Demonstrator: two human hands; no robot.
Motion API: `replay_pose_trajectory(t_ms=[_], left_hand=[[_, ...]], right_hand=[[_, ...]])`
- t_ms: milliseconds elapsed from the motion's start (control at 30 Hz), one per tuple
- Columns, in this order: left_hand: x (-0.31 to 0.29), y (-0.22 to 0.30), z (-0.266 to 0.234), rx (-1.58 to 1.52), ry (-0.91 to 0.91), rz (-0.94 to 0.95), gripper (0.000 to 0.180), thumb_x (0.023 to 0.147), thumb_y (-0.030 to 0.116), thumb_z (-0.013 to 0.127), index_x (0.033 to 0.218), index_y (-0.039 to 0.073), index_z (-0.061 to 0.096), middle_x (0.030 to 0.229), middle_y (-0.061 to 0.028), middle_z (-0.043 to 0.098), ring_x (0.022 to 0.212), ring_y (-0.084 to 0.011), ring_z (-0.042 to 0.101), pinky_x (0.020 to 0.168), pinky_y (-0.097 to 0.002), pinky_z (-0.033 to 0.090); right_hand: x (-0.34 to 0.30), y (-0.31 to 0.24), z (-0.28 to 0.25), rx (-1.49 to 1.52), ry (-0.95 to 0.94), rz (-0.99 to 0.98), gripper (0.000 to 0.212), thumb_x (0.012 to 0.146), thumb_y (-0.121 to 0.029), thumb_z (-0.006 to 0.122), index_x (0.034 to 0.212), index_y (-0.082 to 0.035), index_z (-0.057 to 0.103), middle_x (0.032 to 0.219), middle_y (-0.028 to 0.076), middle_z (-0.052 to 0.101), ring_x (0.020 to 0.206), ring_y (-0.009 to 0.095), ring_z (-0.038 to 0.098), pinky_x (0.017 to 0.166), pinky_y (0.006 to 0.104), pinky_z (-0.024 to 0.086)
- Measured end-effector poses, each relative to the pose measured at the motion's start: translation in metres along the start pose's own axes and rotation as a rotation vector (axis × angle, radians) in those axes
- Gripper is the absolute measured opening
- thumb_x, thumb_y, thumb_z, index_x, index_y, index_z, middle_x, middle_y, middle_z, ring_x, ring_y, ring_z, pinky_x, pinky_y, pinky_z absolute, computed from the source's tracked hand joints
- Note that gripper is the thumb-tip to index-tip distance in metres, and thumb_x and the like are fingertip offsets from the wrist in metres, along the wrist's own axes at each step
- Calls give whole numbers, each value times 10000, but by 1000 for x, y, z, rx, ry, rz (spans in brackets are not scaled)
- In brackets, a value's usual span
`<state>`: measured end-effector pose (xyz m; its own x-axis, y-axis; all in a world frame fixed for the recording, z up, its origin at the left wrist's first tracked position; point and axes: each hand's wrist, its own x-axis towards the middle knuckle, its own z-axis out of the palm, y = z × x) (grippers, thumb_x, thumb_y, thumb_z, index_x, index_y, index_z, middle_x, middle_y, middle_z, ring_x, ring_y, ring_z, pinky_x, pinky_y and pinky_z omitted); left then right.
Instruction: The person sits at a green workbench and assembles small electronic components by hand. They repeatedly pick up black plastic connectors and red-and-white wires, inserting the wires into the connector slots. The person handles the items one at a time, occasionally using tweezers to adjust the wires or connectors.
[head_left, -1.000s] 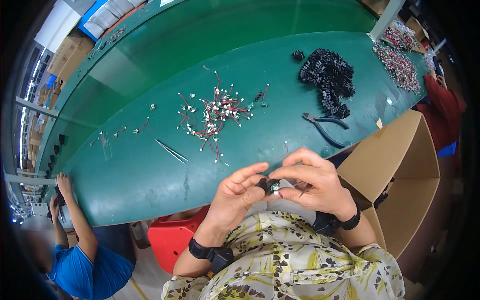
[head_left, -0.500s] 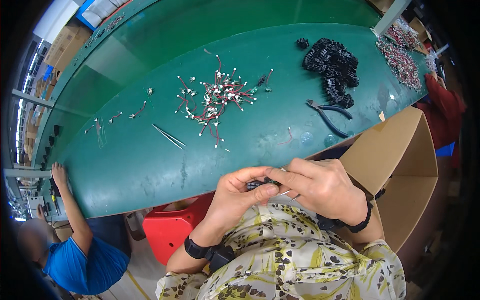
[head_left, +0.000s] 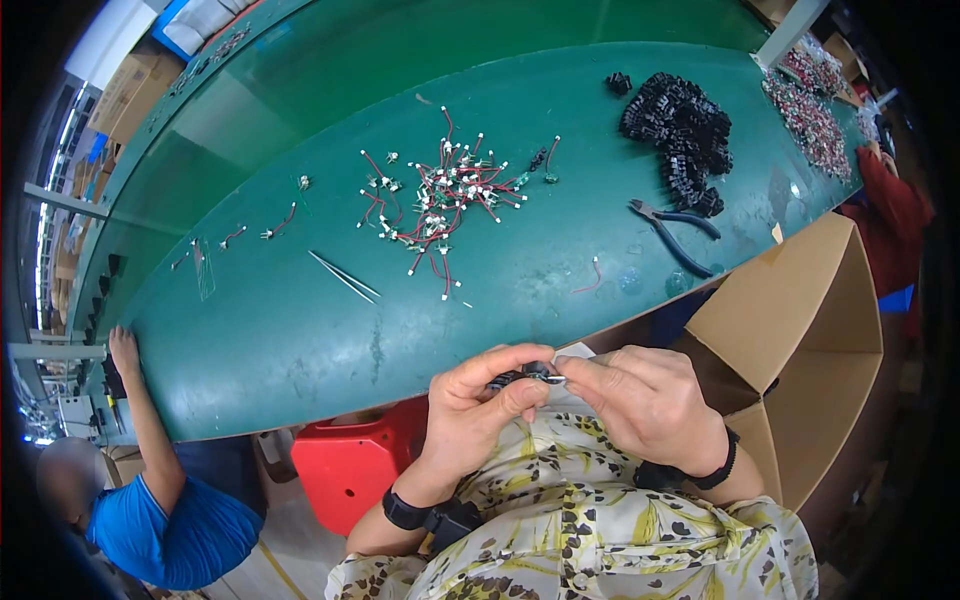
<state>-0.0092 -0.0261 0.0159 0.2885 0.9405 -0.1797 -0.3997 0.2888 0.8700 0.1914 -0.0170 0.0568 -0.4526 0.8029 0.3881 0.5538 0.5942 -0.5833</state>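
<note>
Above my lap, just off the table's near edge, my left hand [head_left: 465, 410] pinches a small black plastic part [head_left: 508, 380] between thumb and fingers. My right hand [head_left: 650, 395] meets it from the right, its fingers closed together. A thin silvery tip [head_left: 553, 379] shows between the two hands, against the black part. It looks like the end of a slim metal tool in my right hand; most of it is hidden by the fingers.
On the green table [head_left: 270, 340] lie tweezers [head_left: 343, 276], a pile of red-wired connectors [head_left: 440, 200], blue-handled cutters [head_left: 675, 235] and heaped black parts [head_left: 680, 130]. An open cardboard box [head_left: 815, 350] stands right, a red stool [head_left: 350, 470] below. A person in blue [head_left: 170, 530] works at left.
My right hand has shifted slightly right and down, and its fingers have drawn back from over the black part. My left hand still grips that part. The whole view has shifted a little.
</note>
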Motion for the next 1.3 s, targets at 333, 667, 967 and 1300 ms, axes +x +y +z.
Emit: replay_pose_trajectory(t_ms=[333, 667, 967, 1300], left_hand=[[7, 4, 4, 161, -9, 94, 269, 859, 102, 703, 1090, -27, 654, 940, -105, 622, 710, -138, 601, 632, -256, 516], [13, -5, 6, 162, 28, 193, 260, 892, 68, 654, 1133, -30, 629, 997, -105, 614, 817, -147, 643, 710, -247, 542], [18, 0, 8, 114, 32, 91, 302, 899, 61, 644, 1185, -26, 598, 1017, -107, 612, 857, -172, 665, 777, -277, 561], [17, -2, 3, 94, -19, 44, 293, 896, -8, 628, 1189, -13, 617, 1089, -82, 594, 942, -127, 616, 827, -237, 526]], right_hand=[[1, 0, -1, -38, -46, 27, 426, 659, 27, 668, 1083, -9, 651, 687, 64, 566, 573, 210, 580, 501, 318, 475], [2, -1, 20, 394, 86, 294, 239, 841, 13, 639, 1078, 45, 635, 789, 141, 662, 641, 248, 652, 585, 312, 522], [10, 9, 12, 492, 17, 404, 206, 879, -24, 627, 1079, 27, 643, 886, 154, 692, 732, 237, 685, 652, 313, 534], [10, 7, -6, 427, -86, 416, 218, 867, -39, 636, 1076, 22, 637, 879, 160, 681, 740, 281, 675, 635, 345, 530]])
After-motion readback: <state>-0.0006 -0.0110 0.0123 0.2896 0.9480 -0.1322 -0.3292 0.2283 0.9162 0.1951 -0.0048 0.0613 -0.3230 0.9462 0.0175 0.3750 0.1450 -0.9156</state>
